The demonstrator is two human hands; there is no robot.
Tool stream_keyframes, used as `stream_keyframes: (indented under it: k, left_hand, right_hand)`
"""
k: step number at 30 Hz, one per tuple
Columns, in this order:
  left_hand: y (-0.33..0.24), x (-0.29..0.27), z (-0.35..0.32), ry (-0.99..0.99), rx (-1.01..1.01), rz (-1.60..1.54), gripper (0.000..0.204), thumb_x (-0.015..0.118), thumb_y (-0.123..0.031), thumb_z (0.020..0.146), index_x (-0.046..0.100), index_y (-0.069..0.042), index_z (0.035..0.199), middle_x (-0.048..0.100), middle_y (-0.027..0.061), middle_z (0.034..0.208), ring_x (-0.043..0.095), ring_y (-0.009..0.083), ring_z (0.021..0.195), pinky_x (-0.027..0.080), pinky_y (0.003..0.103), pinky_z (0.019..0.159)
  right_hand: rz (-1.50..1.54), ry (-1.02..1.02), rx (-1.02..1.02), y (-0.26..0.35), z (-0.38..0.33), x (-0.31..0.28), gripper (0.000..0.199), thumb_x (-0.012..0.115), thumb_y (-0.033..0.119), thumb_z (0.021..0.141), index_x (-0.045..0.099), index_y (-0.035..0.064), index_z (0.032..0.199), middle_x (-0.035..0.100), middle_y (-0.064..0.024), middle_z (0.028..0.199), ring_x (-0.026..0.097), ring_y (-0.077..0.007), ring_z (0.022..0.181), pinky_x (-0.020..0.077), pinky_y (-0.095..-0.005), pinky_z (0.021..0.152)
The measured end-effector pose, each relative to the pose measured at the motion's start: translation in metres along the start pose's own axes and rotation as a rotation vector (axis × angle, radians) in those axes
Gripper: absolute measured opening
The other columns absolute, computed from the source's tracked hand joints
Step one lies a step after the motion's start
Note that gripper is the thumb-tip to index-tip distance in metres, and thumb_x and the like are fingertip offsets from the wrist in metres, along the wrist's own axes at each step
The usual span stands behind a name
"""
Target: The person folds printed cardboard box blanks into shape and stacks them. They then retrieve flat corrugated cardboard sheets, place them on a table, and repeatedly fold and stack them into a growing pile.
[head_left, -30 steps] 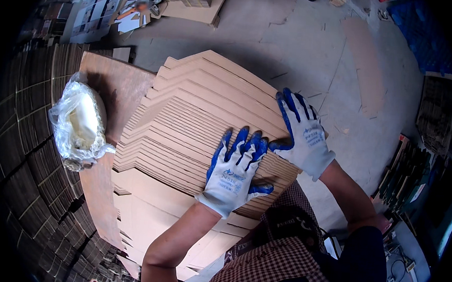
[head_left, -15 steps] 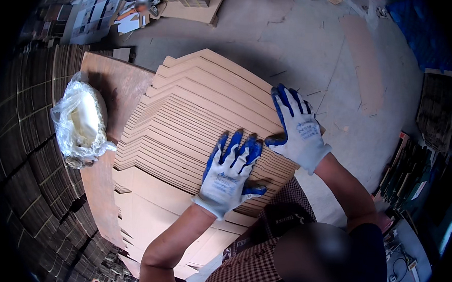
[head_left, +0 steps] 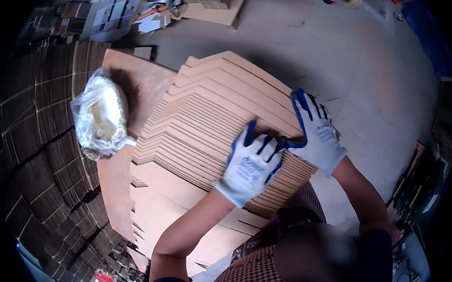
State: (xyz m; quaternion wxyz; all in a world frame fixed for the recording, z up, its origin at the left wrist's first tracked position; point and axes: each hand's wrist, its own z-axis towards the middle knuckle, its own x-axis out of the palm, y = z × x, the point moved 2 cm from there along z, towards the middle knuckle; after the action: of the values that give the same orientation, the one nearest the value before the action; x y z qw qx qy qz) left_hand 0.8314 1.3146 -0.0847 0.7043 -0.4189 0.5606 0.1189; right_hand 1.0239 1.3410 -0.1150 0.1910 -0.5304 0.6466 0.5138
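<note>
A fanned row of brown cardboard sheets overlaps in steps, with creased tops and their edges showing as close lines. My left hand, in a white and blue coated glove, rests on the middle of the fan. Its index finger is stretched forward, while the others bend down against the sheet edges. My right hand, gloved alike, lies on the right edge of the fan. Its fingers point forward over that edge, and its thumb reaches in close to my left fingers. Lower flat cardboard shows nearer to me.
A wooden board lies left of the cardboard, bearing a plastic-wrapped tub with pale contents. Strapped cardboard bundles line the left side. Grey floor stretches beyond, and dark stacked panels stand at the right.
My left hand has slid forward on the fan, closer to my right thumb, and its fingers have bent more. My right hand stays at the edge. The whole view has shifted.
</note>
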Motion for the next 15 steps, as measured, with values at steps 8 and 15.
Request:
stream_keyframes:
  k: [8,15]
  left_hand:
    - [0.078,-0.047,-0.025,-0.297,-0.477,0.212,0.046,0.069,-0.020,0.085,0.060,-0.006,0.128,0.059,0.0179,0.125,0.052,0.0384,0.122,0.032,0.056,0.112]
    - [0.175,-0.060,-0.080,-0.416,-0.945,-0.149,0.039,0.064,-0.009,0.091,0.061,-0.004,0.130,0.065,0.0145,0.123,0.060,0.0305,0.115,0.043,0.038,0.104]
  right_hand:
    - [0.018,0.007,-0.048,-0.001,-0.001,-0.003,0.104,0.079,0.038,0.075,0.020,0.0069,0.155,0.023,-0.0204,0.158,0.025,-0.0403,0.145,0.0212,-0.0526,0.119]
    - [0.022,0.061,-0.042,0.000,0.003,-0.001,0.105,0.078,0.040,0.076,0.018,0.0078,0.156,0.021,-0.0204,0.159,0.023,-0.0395,0.146,0.0195,-0.0528,0.120]
